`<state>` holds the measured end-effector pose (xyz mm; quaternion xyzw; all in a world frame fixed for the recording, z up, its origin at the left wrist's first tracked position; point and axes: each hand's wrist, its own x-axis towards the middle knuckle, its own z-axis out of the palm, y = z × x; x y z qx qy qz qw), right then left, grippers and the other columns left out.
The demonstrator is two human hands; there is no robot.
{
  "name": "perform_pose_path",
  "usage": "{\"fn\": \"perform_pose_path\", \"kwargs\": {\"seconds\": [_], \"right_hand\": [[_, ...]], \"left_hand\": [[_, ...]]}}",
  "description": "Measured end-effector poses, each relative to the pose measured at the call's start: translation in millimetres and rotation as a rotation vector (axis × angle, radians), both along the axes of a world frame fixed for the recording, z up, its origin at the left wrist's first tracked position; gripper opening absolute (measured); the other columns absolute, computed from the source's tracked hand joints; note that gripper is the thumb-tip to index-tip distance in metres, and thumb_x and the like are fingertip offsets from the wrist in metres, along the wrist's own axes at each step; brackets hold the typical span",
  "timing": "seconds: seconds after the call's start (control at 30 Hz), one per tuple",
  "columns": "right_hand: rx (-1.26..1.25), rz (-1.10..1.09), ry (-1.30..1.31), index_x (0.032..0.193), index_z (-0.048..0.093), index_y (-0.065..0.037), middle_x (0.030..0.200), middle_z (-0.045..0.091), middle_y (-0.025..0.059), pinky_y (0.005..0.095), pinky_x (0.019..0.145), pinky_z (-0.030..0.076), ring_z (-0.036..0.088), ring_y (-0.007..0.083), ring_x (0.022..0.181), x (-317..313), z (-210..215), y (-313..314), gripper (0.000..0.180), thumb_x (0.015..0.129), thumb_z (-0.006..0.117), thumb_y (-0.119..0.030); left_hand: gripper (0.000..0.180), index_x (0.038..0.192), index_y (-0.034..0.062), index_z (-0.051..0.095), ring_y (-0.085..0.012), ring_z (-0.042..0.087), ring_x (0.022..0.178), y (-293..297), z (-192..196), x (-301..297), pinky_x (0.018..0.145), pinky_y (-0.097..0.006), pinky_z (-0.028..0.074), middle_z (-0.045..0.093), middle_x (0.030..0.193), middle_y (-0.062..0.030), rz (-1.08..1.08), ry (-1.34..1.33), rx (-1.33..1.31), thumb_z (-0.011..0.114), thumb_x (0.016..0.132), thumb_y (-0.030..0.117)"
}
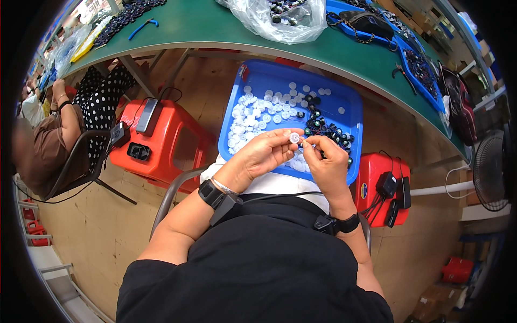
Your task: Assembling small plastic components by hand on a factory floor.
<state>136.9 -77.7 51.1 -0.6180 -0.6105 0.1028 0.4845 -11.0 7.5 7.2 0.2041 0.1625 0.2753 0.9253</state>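
Note:
Between the fingertips of my left hand (264, 153) is a small round clear plastic piece (294, 138), held above the blue tray (356, 107). My right hand (329, 159) is pinched close against its right side; whatever lies between those fingertips is too small to make out. The tray rests at my lap. Many white and clear round plastic pieces (243, 121) lie loose in its left and middle part. Dark round pieces with some greenish parts (336, 133) are heaped on its right, partly hidden behind my right hand.
A green table (199, 27) spans the far side, bearing a clear plastic bag (242, 19), blue-handled pliers (142, 28) and blue trays (420, 75). Red stools (156, 145) with black devices flank me. A seated person (59, 129) is at left, a fan (490, 169) at right.

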Motion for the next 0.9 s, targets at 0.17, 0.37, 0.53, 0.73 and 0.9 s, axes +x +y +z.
{"fn": "perform_pose_path", "kwargs": {"seconds": [0.17, 0.37, 0.53, 0.73, 0.9], "right_hand": [[0.023, 0.017, -0.01, 0.077, 0.064, -0.002, 0.063, 0.059, 0.0036, 0.0259, 0.045, 0.037, 0.047, 0.0092, 0.048, 0, -1, 1, 0.003, 0.077, 0.068, -0.002], [-0.008, 0.022, 0.005, 0.077, 0.065, -0.003, 0.061, 0.058, 0.0035, 0.0264, 0.045, 0.037, 0.048, 0.01, 0.048, -2, -2, 1, 0.002, 0.076, 0.066, -0.002], [-0.038, 0.019, -0.008, 0.077, 0.065, -0.003, 0.06, 0.057, 0.0035, 0.0263, 0.045, 0.037, 0.048, 0.0101, 0.048, -1, -5, 1, 0.002, 0.076, 0.066, -0.002], [-0.055, 0.009, -0.034, 0.078, 0.065, -0.003, 0.059, 0.057, 0.0038, 0.0268, 0.045, 0.038, 0.049, 0.0109, 0.047, -1, -5, 1, 0.001, 0.076, 0.066, -0.003], [-0.047, 0.029, -0.005, 0.078, 0.065, -0.003, 0.063, 0.061, 0.005, 0.0267, 0.046, 0.042, 0.054, 0.0118, 0.049, -5, -4, 1, 0.001, 0.078, 0.066, -0.004]], "left_hand": [[0.029, 0.113, -0.0033, 0.057, -0.0106, 0.057, 0.077, -1, 2, 2, 0.069, -0.023, 0.049, 0.061, 0.092, -0.0035, -0.016, 0.005, -0.002, 0.049, 0.098, 0.02], [0.038, 0.104, -0.0006, 0.059, -0.0099, 0.05, 0.07, -2, -2, 3, 0.063, -0.023, 0.047, 0.056, 0.081, -0.0009, -0.078, 0.02, -0.042, 0.049, 0.098, 0.036], [0.039, 0.1, 0.0012, 0.06, -0.0094, 0.049, 0.068, -1, -4, 3, 0.061, -0.023, 0.046, 0.055, 0.079, -0.0003, -0.09, 0.059, -0.081, 0.051, 0.096, 0.039], [0.037, 0.098, 0.003, 0.06, -0.0086, 0.049, 0.066, 0, -6, 4, 0.06, -0.022, 0.046, 0.054, 0.078, 0.0003, -0.093, 0.071, -0.085, 0.054, 0.095, 0.039], [0.035, 0.097, 0.0049, 0.06, -0.0077, 0.05, 0.065, -3, -9, 6, 0.059, -0.021, 0.045, 0.054, 0.077, 0.0009, -0.117, 0.065, -0.061, 0.057, 0.093, 0.039]]}}
